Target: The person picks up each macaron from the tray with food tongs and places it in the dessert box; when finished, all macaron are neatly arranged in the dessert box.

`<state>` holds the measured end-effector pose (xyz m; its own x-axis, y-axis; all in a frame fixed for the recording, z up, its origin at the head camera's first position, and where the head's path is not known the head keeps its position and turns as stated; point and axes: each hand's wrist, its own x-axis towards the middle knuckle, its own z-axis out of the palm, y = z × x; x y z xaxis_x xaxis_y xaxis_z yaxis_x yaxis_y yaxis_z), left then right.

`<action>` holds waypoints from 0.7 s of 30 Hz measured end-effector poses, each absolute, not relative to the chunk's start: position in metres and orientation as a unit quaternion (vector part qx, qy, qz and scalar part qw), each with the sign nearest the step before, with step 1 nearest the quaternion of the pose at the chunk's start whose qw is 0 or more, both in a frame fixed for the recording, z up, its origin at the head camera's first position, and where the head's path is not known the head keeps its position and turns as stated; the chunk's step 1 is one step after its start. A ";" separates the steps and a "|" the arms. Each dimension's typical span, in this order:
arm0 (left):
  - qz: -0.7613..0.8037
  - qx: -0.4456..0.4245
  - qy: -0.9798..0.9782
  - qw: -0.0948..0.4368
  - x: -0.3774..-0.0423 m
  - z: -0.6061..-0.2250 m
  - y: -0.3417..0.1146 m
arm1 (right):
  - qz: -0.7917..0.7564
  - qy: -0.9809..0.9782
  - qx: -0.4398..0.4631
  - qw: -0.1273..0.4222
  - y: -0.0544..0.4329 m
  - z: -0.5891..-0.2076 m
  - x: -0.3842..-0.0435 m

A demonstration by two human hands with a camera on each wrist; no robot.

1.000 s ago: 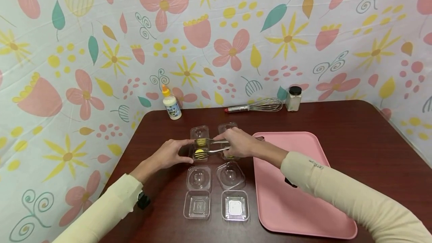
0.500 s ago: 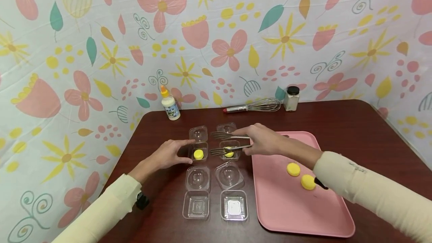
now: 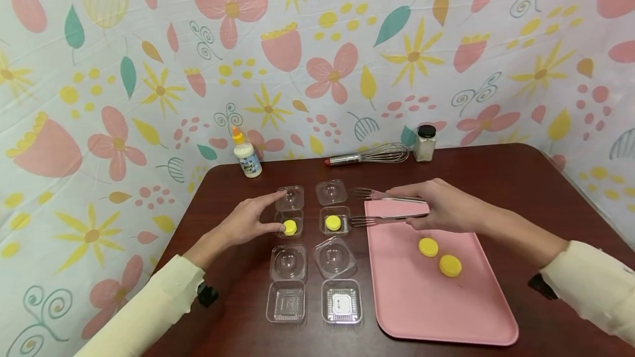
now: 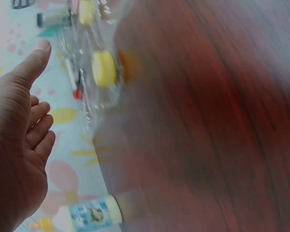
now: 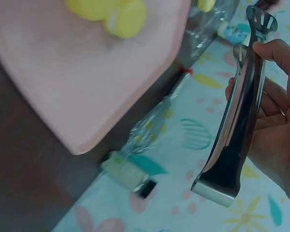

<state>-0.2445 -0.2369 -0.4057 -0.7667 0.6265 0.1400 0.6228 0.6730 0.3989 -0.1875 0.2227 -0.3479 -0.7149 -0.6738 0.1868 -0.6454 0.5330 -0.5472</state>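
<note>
My right hand (image 3: 448, 205) holds metal tongs (image 5: 232, 130) with fork-like ends, spread apart over the left edge of the pink tray (image 3: 436, 313). Nothing sits between the tong ends. Two yellow macarons (image 3: 450, 265) lie on the tray below. A yellow macaron (image 3: 333, 223) sits in the back right clear plastic box (image 3: 345, 215), whose lid (image 3: 331, 192) is folded back. Beside the back left box (image 3: 300, 217) my left hand (image 3: 248, 222) has thumb and forefinger extended, the forefinger by the raised lid (image 3: 292, 198). Inside that box is another yellow macaron (image 3: 291, 227).
Two clear boxes with lids folded back, a left one (image 3: 286, 302) and a right one (image 3: 342, 315), stand at the front. Along the back edge are a glue-type bottle (image 3: 248, 160), a whisk (image 3: 367, 156) and a black-capped jar (image 3: 425, 145). A patterned cloth (image 3: 317, 43) hangs behind.
My right hand has drawn the tongs rightward, from the left box past the right box to the tray's edge. The tongs have spread off a macaron in the left box. The left hand stays nearby.
</note>
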 end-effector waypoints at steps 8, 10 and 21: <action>0.233 0.391 0.890 -0.013 -0.226 -0.402 -0.209 | -0.297 0.894 -0.334 0.019 0.264 -0.368 -0.171; 0.235 0.409 0.882 -0.008 -0.219 -0.404 -0.202 | -0.300 0.894 -0.332 0.010 0.274 -0.371 -0.167; 0.246 0.484 0.839 0.040 -0.182 -0.412 -0.175 | -0.352 0.871 -0.342 0.016 0.324 -0.391 -0.149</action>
<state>-0.1816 -0.1747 -0.4119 -0.5284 0.8317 0.1704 0.7920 0.4105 0.4520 -0.1488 0.3241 -0.3906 -0.7652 -0.6074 0.2134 -0.5854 0.5185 -0.6232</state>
